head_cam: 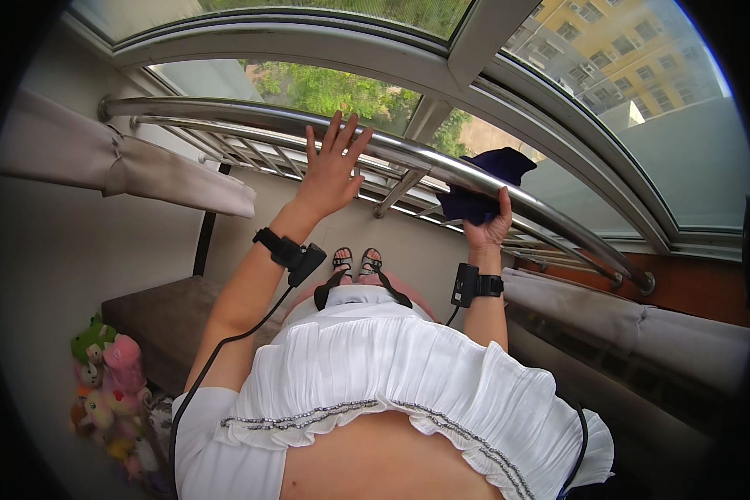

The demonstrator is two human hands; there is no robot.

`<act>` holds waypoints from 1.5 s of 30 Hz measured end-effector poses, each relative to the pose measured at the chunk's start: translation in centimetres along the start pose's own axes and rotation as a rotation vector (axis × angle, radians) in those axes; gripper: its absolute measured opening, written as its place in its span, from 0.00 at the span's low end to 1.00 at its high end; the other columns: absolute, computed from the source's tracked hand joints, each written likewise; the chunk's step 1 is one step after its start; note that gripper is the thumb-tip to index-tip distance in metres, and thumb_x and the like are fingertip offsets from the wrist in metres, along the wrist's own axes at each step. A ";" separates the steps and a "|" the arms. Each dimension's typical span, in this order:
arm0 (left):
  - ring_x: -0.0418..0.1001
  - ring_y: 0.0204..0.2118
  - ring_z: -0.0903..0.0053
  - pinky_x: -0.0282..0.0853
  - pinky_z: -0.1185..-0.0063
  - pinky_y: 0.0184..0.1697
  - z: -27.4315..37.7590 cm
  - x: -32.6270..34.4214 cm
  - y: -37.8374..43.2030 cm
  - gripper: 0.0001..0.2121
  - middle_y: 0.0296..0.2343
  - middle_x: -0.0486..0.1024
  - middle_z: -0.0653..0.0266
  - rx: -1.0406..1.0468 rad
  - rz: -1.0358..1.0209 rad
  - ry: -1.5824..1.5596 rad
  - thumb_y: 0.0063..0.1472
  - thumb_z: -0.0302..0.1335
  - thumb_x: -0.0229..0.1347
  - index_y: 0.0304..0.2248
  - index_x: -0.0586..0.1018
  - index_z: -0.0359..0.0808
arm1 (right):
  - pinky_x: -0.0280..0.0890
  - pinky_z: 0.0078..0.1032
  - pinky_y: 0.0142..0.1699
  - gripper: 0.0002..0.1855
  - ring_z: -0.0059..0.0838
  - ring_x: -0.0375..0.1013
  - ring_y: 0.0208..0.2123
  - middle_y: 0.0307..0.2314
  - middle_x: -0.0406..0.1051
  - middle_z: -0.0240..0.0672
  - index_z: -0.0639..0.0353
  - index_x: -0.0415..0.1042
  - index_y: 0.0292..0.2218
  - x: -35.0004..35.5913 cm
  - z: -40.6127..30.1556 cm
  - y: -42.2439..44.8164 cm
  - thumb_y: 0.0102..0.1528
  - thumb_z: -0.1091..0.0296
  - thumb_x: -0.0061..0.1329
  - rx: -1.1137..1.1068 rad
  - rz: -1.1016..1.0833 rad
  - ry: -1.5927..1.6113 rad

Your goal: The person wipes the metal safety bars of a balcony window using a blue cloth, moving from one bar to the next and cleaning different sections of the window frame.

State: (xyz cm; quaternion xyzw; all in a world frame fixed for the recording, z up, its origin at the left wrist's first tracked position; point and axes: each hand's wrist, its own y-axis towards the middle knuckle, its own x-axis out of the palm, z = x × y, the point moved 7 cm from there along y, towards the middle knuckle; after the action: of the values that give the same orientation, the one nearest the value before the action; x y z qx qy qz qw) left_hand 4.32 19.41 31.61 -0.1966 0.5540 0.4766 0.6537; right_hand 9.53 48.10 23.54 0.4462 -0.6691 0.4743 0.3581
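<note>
A polished metal railing (437, 164) runs across in front of a window. My left hand (332, 167) lies with its fingers spread against the top rail, nothing held in it. Further right, my right hand (489, 226) grips a dark blue cloth (500, 165) at the same rail, with the thumb up at the rail's near side. The cloth is draped around the rail, part of it beyond the rail and part below it. My right fingers are mostly hidden by the cloth and the rail.
Tied light curtains hang at the left (181, 169) and at the right (581, 303). A brown upholstered piece (156, 319) stands at the lower left, beside a pile of plush toys (122, 362). Thinner rails and bars lie below the top rail, and window frames rise beyond it.
</note>
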 end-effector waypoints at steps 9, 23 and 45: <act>0.43 0.66 0.64 0.27 0.51 0.65 3.7 1.5 2.1 0.37 0.62 0.51 0.62 0.117 -0.047 -0.050 0.54 0.32 0.59 0.62 0.56 0.45 | 0.71 0.28 0.46 0.14 0.29 0.75 0.39 0.38 0.74 0.36 0.63 0.72 0.43 3.1 2.0 -2.9 0.54 0.72 0.53 0.433 -0.020 -0.698; 0.44 0.66 0.59 0.31 0.48 0.64 -2.1 -0.4 3.0 0.41 0.62 0.50 0.56 0.015 -0.062 0.037 0.50 0.34 0.62 0.62 0.56 0.46 | 0.57 0.43 0.56 0.33 0.46 0.66 0.50 0.47 0.67 0.50 0.67 0.63 0.51 15.1 8.4 -2.2 0.46 0.65 0.56 -0.982 -0.657 -2.473; 0.45 0.66 0.60 0.34 0.46 0.63 -15.0 -5.6 1.2 0.44 0.62 0.50 0.55 0.063 -0.077 0.007 0.50 0.34 0.64 0.63 0.53 0.51 | 0.60 0.38 0.46 0.19 0.43 0.71 0.41 0.34 0.74 0.40 0.56 0.72 0.41 14.8 7.9 1.5 0.50 0.56 0.50 -0.605 -0.197 -2.502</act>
State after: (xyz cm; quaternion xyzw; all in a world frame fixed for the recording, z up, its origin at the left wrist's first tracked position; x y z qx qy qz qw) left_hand -4.37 5.98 32.45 -0.1987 0.5633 0.4326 0.6753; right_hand 2.55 36.93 34.13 0.5334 -0.5924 -0.4617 -0.3891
